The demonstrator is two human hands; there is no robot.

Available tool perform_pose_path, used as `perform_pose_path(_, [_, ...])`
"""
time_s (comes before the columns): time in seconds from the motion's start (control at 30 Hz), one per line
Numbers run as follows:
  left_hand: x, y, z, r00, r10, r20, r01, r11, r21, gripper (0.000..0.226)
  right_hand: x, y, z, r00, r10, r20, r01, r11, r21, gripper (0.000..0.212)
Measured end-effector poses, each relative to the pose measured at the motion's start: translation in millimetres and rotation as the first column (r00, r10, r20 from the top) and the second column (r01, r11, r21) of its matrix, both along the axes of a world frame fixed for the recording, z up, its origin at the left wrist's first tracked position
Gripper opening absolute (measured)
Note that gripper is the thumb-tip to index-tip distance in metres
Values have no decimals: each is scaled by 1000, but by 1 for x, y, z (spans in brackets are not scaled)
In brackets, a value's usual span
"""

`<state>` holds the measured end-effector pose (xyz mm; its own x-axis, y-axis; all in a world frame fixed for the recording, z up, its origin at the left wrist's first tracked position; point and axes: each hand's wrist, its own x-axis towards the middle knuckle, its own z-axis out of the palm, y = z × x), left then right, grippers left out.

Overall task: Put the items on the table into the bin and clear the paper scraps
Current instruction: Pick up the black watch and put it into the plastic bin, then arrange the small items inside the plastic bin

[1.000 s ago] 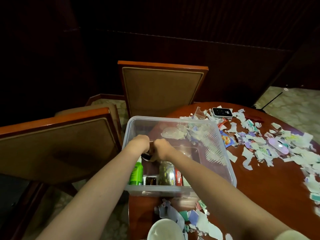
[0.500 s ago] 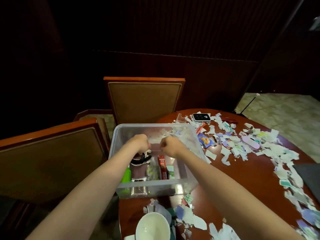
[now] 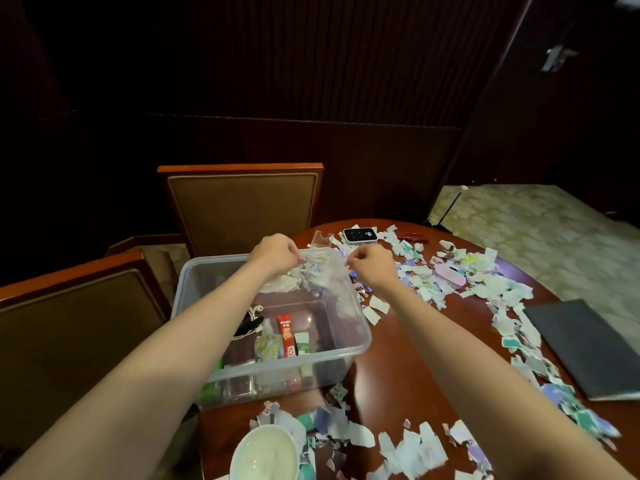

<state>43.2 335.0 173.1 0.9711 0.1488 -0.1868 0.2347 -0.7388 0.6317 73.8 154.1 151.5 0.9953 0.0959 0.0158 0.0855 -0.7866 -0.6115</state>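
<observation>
Your left hand [image 3: 275, 252] and right hand [image 3: 370, 268] curl away from the camera. The fingertips are hidden behind the knuckles, so any hold on the clear film [image 3: 320, 263] between them cannot be confirmed.

Your left forearm covers part of the earphones [image 3: 254, 311] and most of a green item [image 3: 209, 393] in the bin [image 3: 363, 336].

Below your left hand, the white bowl [image 3: 265, 455] is cut off by the bottom edge.

Right of your right hand, a dark flat cover [image 3: 588, 348] runs off the frame. The paper scraps [image 3: 581, 414] nearest it are smeared.

The screen marks on the device [image 3: 360, 234] beyond your right hand are too small to read.

dim warm light on the table [image 3: 398, 358], black background, wide-angle edge stretch, slight motion blur
</observation>
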Motion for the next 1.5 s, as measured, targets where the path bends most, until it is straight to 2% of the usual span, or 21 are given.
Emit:
perform_pose_path(0.23, [28,-17,-4,999,-34,11,34,999,23,23,28,-34,-23,985,-160,-68,160,987,5,21])
perform_pose_path(0.53, [89,-26,-21,999,-38,22,35,995,96,29,50,-43,-63,973,-125,-194,106,989,-104,23])
perform_pose_path(0.77, [133,-29,-49,991,-55,-120,71,988,136,21,64,-44,-99,951,-102,-291,66,989,-131,23])
perform_pose_path(0.97, [164,-43,-61,965,-64,-253,114,975,189,23,77,-56,-121,951,-161,-265,134,984,-118,21])
perform_pose_path(1.03, [173,-48,-65,955,-60,-290,132,963,234,37,79,-61,-127,941,-209,-267,189,977,-100,21])
perform_pose_path(1.13, [186,-53,-75,955,-17,-297,95,963,250,73,85,-63,-135,934,-249,-257,242,968,-61,22])
perform_pose_path(1.23, [195,-59,-84,948,-2,-318,86,964,252,80,92,-61,-140,958,-229,-173,221,973,-64,25])
perform_pose_path(1.37, [204,-64,-93,915,-29,-402,175,926,333,89,100,-58,-140,984,-160,-77,147,978,-151,40])
perform_pose_path(1.5, [213,-66,-99,906,2,-423,183,900,396,94,107,-56,-146,988,-105,-117,76,970,-230,50])
